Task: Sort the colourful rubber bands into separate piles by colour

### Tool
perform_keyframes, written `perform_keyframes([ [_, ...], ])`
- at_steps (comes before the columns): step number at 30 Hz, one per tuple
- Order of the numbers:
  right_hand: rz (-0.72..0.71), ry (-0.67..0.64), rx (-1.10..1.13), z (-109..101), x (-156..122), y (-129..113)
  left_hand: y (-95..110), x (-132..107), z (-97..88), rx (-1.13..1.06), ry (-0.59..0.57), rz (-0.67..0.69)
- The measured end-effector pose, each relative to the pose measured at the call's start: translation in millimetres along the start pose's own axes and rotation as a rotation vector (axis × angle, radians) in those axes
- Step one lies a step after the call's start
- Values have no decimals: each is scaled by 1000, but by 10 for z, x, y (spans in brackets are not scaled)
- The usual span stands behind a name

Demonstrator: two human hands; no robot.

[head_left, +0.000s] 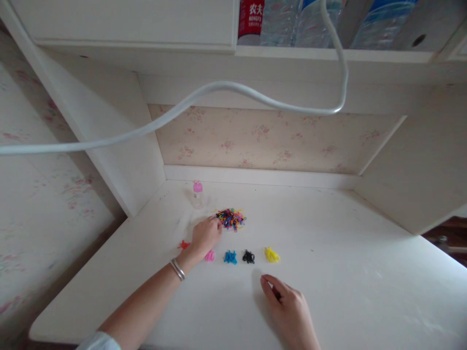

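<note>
A mixed pile of small coloured bands [231, 218] lies on the white desk [328, 272]. My left hand [205, 236], with bracelets on its wrist, reaches to the pile's left edge, fingers curled and touching it. In front of the pile sit small sorted heaps: red [184, 244], pink [209, 255], blue [230, 257], black [248, 256] and yellow [272, 254]. My right hand [288, 308] rests on the desk below the yellow heap, fingers pressed together with something dark between them.
A small clear bottle with a pink cap [197, 193] stands behind the pile. A white cable [226, 87] hangs across the view. Water bottles [292, 22] stand on the shelf above. White side panels close in the desk left and right.
</note>
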State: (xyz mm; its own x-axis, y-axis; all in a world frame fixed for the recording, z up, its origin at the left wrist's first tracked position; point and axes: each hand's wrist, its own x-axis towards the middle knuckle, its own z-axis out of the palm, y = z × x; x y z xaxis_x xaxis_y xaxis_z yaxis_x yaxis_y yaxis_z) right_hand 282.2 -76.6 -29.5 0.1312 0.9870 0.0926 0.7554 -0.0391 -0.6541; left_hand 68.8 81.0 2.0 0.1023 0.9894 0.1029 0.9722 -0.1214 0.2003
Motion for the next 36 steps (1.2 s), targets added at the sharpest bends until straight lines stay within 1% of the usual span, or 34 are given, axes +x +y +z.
perform_keyframes([
  [5,-9,-1,-14,-5,8,-10,-18,0,16,6,1,11],
  [11,-10,-1,-13,-10,2,-15,26,-21,26,17,-3,3],
  [22,-13,-7,13,-31,2,-24,44,-11,-34,20,-13,-15],
  [28,-11,-21,16,-16,0,-13,-61,-71,-83,-5,-4,-34],
  [32,-20,-2,22,-22,-1,-19,-168,-137,-159,-31,-10,-32],
  [36,-25,8,5,-29,-1,-22,-260,-256,-243,-47,-7,-5],
])
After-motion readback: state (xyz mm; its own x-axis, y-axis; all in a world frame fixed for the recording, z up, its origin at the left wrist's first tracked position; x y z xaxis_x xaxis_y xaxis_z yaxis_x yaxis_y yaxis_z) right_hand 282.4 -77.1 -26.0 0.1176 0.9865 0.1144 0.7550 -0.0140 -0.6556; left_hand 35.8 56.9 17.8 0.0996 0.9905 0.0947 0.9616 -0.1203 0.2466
